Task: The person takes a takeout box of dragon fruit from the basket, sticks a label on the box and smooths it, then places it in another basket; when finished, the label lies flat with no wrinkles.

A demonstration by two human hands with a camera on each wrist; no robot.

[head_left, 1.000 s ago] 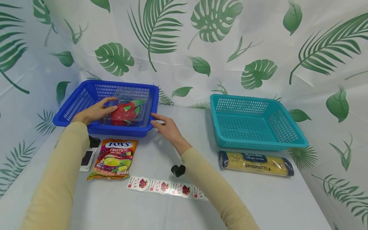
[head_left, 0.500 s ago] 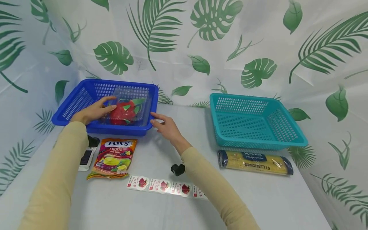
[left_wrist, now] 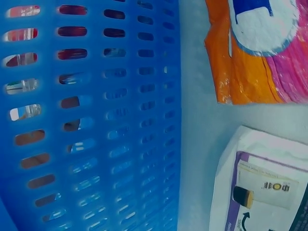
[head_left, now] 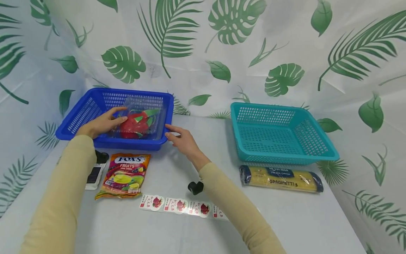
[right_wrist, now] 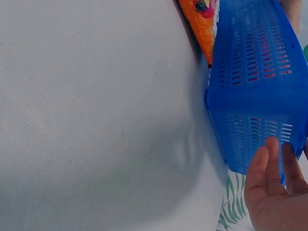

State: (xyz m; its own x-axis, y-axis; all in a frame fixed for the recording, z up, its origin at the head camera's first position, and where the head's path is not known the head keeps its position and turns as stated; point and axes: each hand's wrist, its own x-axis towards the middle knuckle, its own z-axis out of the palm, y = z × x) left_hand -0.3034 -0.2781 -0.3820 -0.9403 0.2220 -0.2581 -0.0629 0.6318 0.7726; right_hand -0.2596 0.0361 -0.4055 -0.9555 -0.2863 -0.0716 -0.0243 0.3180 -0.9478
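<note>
"What does the head view give us?"

"A blue slotted basket (head_left: 127, 144) at left of frame, with a clear plastic container (head_left: 144, 102) of red dragon fruit (head_left: 134, 126) inside. The left hand (head_left: 103, 123) is at the container's left edge, thumb and index finger spread; whether that grip has hold of it, I can't tell. The right hand (head_left: 185, 141) is at the basket's right rim, its grip loosely open, touching rather than clasping."

"And the rest?"

"A Fox's Fruits candy bag (head_left: 125, 176) lower left, a strip of stickers (head_left: 180, 205) bottom centre, a turquoise basket (head_left: 269, 139) and a Spaghetti 5 pack (head_left: 280, 179) at right."

"Left wrist view?"

"The basket's slotted wall, red showing through at upper left. Lower right, printed pictures on a white-edged package (left_wrist: 269, 187), which the sleeve (head_left: 58, 187) partly covers from above."

"Right wrist?"

"The basket's outer end wall, at right, which the head view hides. More fingers (right_wrist: 272, 163) show there, nearly straight; bare surface (right_wrist: 96, 115) fills the left."
</note>
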